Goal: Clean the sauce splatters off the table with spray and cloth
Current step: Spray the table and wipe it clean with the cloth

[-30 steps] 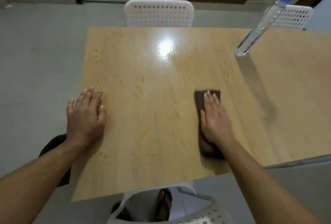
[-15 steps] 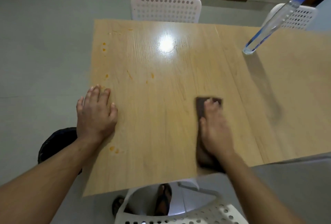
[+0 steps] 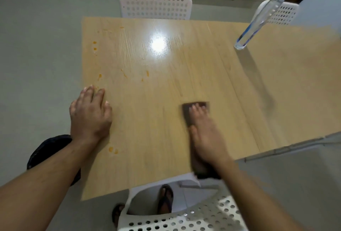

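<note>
Dragging the cloth [image 3: 191, 112] back toward the near table [image 3: 166, 147] edge, right hand [image 3: 208, 138] flat on top with fingers straight, lower than half a second ago. Cloth's long axis running 12 to 6, near end hanging past the edge. Left hand [image 3: 90, 116] at 9 o'clock, still pressed flat, fingers loose, gripping nothing. Sauce spots [image 3: 113, 149] orange by the left wrist. Spray bottle [image 3: 258, 20] at 2 o'clock, nozzle end leaning toward 1.

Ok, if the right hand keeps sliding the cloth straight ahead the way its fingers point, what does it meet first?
The right hand on the brown cloth points toward the table's far edge. Ahead looks like bare wood and a light glare; the spray bottle stands off to the right.
</note>
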